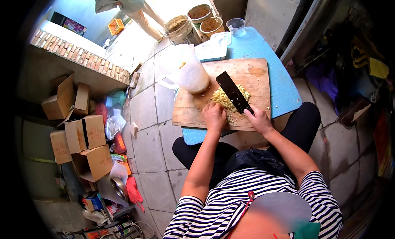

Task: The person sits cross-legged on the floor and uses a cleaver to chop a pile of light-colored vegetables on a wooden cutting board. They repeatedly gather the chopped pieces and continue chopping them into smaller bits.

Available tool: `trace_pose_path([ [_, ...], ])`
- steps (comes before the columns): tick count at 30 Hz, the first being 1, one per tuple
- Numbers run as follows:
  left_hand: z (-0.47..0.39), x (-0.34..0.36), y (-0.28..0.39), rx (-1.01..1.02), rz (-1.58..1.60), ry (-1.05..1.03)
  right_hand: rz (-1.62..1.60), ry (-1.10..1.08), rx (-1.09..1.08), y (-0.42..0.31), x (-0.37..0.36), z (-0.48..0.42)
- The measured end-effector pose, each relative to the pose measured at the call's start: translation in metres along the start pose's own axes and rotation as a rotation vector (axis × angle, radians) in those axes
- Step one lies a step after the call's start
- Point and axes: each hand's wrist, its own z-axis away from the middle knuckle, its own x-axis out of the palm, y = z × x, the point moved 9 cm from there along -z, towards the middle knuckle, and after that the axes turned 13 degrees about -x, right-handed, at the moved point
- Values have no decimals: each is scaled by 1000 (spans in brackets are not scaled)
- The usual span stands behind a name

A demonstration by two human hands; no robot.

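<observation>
My right hand (258, 119) grips the near end of a dark, broad-bladed cleaver (233, 91), its blade slanting up and left across a pile of chopped pale-yellow food, perhaps garlic (222, 98). Bits of it cling to the blade. On the left of the pile, my left hand (215, 116) rests with bent fingers on the wooden cutting board (191, 111); whether anything is under the fingers cannot be seen. A translucent white plastic jug (192, 72) with a handle stands on the board's left part, a yellow bit showing on it.
The board lies on a blue table (282, 88). Behind it are a white container (213, 51), a clear plastic tub (236, 25) and buckets (182, 31). Another person (135, 4) stands beyond. Cardboard boxes (98, 165) and bags line the left wall.
</observation>
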Motion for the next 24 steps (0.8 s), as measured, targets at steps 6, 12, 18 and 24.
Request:
trace_pose_path([
  [6, -12, -16, -13, -61, 206, 103, -109, 59, 19, 19, 7, 15],
  [12, -29, -31, -42, -33, 129, 62, -254, 75, 195, 41, 7, 22],
  [18, -27, -5, -72, -133, 204, -172, -379, 119, 226, 47, 12, 23],
  [24, -23, -3, -72, -95, 116, -256, -406, 103, 235, 40, 12, 21],
])
